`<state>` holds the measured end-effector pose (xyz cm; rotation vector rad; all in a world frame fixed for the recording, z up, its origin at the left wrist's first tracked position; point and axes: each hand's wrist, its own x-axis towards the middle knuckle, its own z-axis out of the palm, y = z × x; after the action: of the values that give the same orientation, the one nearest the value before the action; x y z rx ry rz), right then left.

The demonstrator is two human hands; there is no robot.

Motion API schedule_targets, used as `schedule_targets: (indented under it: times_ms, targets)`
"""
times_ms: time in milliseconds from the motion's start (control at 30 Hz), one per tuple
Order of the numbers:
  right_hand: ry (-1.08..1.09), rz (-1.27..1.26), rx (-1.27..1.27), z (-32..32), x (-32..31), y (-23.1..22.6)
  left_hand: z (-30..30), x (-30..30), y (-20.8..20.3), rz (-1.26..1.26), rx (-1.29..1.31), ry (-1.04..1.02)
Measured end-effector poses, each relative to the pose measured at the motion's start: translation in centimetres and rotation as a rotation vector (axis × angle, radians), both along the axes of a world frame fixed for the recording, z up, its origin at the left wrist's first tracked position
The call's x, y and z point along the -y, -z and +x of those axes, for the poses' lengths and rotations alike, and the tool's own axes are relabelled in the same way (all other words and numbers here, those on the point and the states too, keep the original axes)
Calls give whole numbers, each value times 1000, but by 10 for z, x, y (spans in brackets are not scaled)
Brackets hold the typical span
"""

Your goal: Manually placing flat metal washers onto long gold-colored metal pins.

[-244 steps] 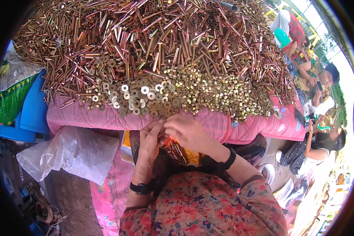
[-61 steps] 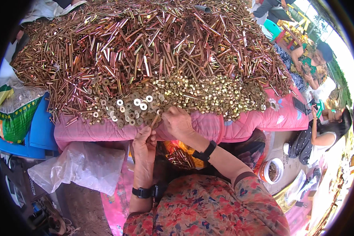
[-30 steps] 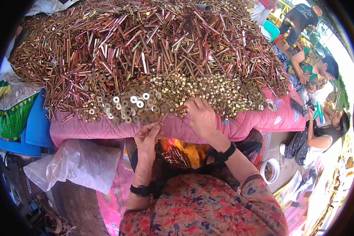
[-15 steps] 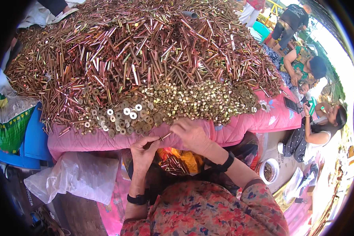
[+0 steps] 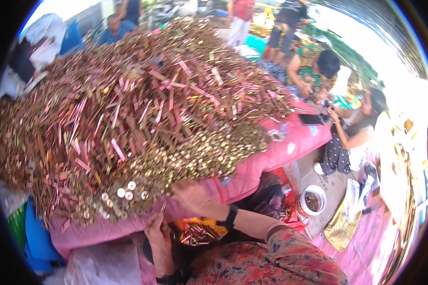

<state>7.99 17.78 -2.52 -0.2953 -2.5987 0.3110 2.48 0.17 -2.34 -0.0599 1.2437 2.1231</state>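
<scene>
My left hand (image 5: pixel 158 233) is closed around a slim, copper-coloured bolt (image 5: pixel 163 207), which stands upright out of the fingertips at the table's front edge. Just right of it, my right hand (image 5: pixel 190 196) is smeared by motion over the pink quilted cover (image 5: pixel 242 183), near the small brassy nuts (image 5: pixel 195 159); its fingers cannot be made out. Beyond my left hand lie flat round washers (image 5: pixel 121 192), a few of them bright silver. Behind these rises a large heap of copper-coloured metal tubes (image 5: pixel 128 95). Below my hands, a yellow-orange bag (image 5: pixel 214 227) holds more bolts (image 5: pixel 197 236).
A white bucket (image 5: pixel 313 200) with small parts stands on the floor at right. A dark phone (image 5: pixel 310 119) rests on the cover. Two people (image 5: pixel 352 121) (image 5: pixel 314 71) sit at the far right; others stand behind. At left are a blue chair (image 5: pixel 35 237) and clear plastic (image 5: pixel 102 263).
The view has swung, so the heap sits further left and lower. My right hand has parted from the bolt, which now points up in my left hand.
</scene>
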Motion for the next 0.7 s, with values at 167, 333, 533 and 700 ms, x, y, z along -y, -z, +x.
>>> schedule_targets:
  times_ms: [167,333,533,700]
  targets:
    - [81,44,63,-6,18,4,2,2,-1,-22,-66,-60]
    - [114,118,-21,-6,15,13,5,-11,-5,-44,-121,-30]
    - [103,-241,-134,8,17,-3,-3,-2,6,-63,-161,75]
    - [8,-788,-268,19,13,-4,-1,-10,6,-3,-137,38]
